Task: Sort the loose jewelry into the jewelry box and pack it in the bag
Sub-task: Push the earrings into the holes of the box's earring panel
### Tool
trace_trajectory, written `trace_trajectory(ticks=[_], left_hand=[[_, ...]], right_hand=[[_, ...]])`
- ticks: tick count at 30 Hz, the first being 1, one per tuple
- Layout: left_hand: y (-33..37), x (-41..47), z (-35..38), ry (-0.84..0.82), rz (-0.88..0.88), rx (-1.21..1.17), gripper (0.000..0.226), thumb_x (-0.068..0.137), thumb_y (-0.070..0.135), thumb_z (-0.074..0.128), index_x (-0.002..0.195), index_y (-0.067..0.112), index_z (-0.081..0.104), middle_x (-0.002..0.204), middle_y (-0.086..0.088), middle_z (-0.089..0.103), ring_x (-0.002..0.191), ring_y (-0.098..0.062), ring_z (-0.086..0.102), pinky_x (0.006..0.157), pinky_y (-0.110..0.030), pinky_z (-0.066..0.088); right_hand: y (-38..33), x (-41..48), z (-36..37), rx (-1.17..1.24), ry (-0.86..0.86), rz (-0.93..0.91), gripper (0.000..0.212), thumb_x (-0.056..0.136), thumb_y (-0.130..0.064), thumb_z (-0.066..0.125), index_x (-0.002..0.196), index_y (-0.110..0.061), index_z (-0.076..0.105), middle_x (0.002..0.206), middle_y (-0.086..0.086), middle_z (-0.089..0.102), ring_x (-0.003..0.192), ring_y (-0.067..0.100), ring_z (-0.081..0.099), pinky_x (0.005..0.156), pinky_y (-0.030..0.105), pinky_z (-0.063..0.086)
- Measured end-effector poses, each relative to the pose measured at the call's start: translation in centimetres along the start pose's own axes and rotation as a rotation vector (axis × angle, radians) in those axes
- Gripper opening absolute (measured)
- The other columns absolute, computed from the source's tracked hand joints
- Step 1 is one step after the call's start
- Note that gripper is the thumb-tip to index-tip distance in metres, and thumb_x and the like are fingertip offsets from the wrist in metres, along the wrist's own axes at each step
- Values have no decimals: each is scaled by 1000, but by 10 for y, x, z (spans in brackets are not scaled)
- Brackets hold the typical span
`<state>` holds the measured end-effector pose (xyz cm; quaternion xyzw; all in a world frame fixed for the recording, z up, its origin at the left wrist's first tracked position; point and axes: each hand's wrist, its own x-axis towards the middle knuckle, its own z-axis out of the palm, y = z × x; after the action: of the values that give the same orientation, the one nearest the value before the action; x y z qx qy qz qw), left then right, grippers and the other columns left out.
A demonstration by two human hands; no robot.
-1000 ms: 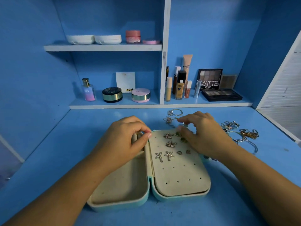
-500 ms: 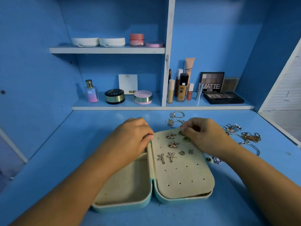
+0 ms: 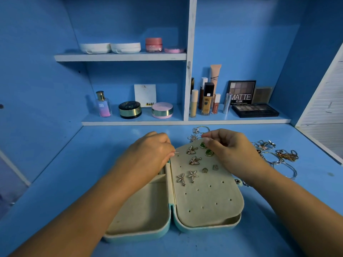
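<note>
Jewelry box [image 3: 209, 201] lies open on blue desk [image 3: 74, 182] below cosmetics shelves [image 3: 120, 57].

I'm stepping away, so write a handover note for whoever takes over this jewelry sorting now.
Left hand pinches a thin pin at the earring panel's left edge.
Right hand has curled fingertips at the upper green earring; grip unclear.
Jewelry box lies open on the desk; eight earrings sit on the panel.
Left: sort the loose jewelry right of the box, close it, pack it; no bag in view.
</note>
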<state>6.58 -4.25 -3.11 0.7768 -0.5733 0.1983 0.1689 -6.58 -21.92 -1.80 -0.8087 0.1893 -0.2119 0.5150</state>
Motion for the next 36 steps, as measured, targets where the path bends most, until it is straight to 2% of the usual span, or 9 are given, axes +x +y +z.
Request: trace_trajectory(ticks=[4, 8, 10, 13, 18, 22, 26, 31, 36], left_hand=[[1, -2, -2, 1, 14, 17, 20, 84, 24, 56, 73, 17, 72, 78, 3, 61, 72, -21, 58, 54, -40, 55], [4, -3, -5, 6, 49, 47, 14, 83, 18, 66, 71, 19, 71, 76, 4, 60, 69, -18, 58, 54, -34, 55], [5, -3, -5, 19, 52, 58, 15, 83, 19, 63, 69, 20, 70, 74, 5, 59, 67, -15, 57, 53, -30, 54], [6, -3, -5, 13, 62, 59, 13, 81, 14, 71, 70, 19, 71, 74, 5, 59, 67, -15, 58, 54, -27, 52], [5, -2, 1, 20, -23, -37, 21, 87, 30, 56, 80, 20, 74, 81, 6, 60, 78, -16, 58, 59, -39, 56], [6, -2, 0, 25, -112, -203, 11, 88, 23, 68, 91, 23, 78, 86, 8, 66, 80, -9, 62, 71, -32, 55], [6, -3, -2, 58, -273, -375, 7, 81, 20, 78, 85, 26, 76, 81, 16, 64, 79, -2, 62, 72, -28, 54], [4, -13, -2, 9, -300, -447, 13, 85, 20, 73, 89, 32, 75, 86, 21, 68, 80, -1, 65, 72, -35, 57], [6, -16, -6, -28, -265, -404, 20, 85, 36, 58, 98, 36, 74, 92, 23, 65, 84, -2, 63, 70, -32, 55]], right_hand=[[1, 0, 0, -3, -6, 2, 10, 91, -23, 60, 96, -25, 69, 90, 11, 70, 77, 14, 63, 72, 26, 52], [1, 0, -1, 2, -8, 16, 9, 91, -25, 61, 96, -24, 69, 91, 12, 69, 78, 16, 63, 73, 29, 52], [1, 0, -1, 7, -7, 16, 9, 91, -25, 61, 95, -25, 69, 90, 10, 69, 76, 13, 62, 70, 25, 51], [0, -1, -1, 8, -4, 19, 9, 91, -25, 60, 95, -25, 68, 84, 2, 68, 74, 10, 61, 63, 17, 50], [-1, -1, 0, 27, 8, 27, 10, 92, -26, 60, 98, -25, 69, 81, -6, 67, 72, 5, 62, 58, 9, 48], [-3, -2, 2, 118, 25, 51, 11, 92, -21, 59, 97, -21, 69, 82, -1, 70, 71, 8, 64, 60, 14, 52], [-5, -4, 3, 238, 12, 80, 13, 93, -18, 57, 98, -17, 70, 90, 10, 72, 78, 19, 68, 69, 26, 56], [-2, -5, 1, 261, -5, 80, 14, 94, -19, 56, 99, -19, 70, 92, 11, 73, 87, 27, 70, 75, 36, 59], [-2, -6, 0, 307, -12, 66, 16, 93, -20, 57, 102, -18, 70, 95, 11, 73, 91, 27, 69, 73, 29, 58]])
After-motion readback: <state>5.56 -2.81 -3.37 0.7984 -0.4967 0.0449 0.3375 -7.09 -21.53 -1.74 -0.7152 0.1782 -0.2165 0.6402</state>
